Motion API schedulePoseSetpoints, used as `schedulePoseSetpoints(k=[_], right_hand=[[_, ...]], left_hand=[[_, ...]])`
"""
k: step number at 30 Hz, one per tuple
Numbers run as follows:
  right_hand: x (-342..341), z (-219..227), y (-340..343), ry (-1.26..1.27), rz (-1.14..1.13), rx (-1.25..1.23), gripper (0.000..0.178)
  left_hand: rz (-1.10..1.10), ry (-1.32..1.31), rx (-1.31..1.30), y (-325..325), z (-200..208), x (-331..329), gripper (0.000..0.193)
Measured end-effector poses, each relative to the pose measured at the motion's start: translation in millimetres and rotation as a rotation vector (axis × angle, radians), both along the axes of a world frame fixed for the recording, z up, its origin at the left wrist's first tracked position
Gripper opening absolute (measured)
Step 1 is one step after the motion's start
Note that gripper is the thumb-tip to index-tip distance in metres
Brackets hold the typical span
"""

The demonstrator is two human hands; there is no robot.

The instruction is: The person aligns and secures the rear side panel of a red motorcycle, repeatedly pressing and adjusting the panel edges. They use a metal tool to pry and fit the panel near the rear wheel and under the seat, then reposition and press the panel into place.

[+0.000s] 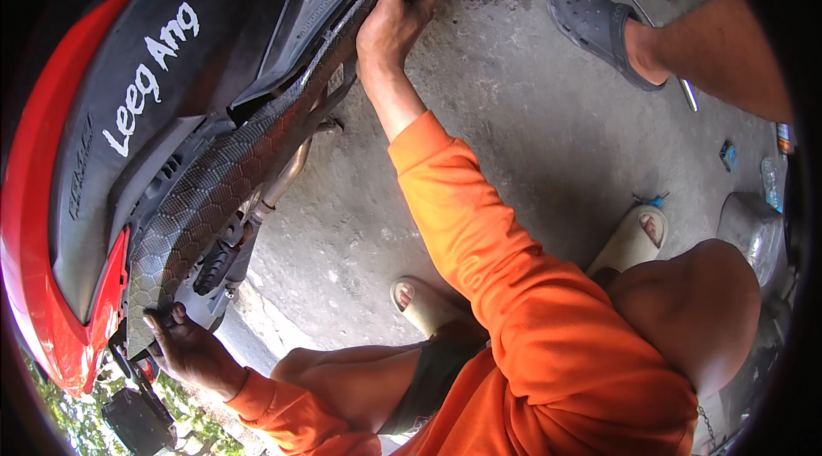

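A long dark scooter side panel [184,208] with a hexagon pattern runs along the lower side of a red and black scooter [184,53]. High up, my right hand [396,23] grips the panel's far end, its thumb on top and its other fingers partly hidden behind the edge. At the near end, at lower left, my left hand [193,353] holds the panel's tip with its thumb and fingers at the edge. Between my hands, the panel's lower edge stands apart from parts of the scooter beneath, where a metal pipe [295,166] shows.
Another person's foot in a dark grey clog [599,28] stands at upper right, by a long thin metal tool [689,95]. A blue-handled item [655,200] lies on the concrete floor [514,156] near my right slide [632,240]. A clear plastic bottle [771,182] is at far right.
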State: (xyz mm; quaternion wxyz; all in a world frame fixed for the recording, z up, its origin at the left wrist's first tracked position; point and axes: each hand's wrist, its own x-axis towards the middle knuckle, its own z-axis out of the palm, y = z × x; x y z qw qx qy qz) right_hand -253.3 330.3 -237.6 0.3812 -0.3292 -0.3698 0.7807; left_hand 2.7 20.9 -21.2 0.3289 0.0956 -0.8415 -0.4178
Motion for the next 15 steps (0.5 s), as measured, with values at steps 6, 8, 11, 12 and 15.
schedulePoseSetpoints(k=[6, 8, 11, 12, 15], right_hand=[[-4, -7, 12, 0.011, 0.061, 0.091, 0.096], [-1, -6, 11, 0.08, 0.116, 0.017, 0.096], [3, -3, 10, 0.125, 0.136, -0.009, 0.102], [4, -2, 11, 0.047, 0.183, 0.023, 0.097], [-3, -2, 29, 0.008, 0.245, -0.192, 0.09]], left_hand=[[0.009, 0.055, 0.118, 18, 0, -11, 0.044], [0.032, 0.004, 0.02, 20, 1, -11, 0.044], [0.136, -0.083, -0.215, 20, 0, -14, 0.046], [0.093, 0.092, 0.179, 20, -1, -15, 0.047], [0.095, 0.004, -0.028, 20, -2, -19, 0.044]])
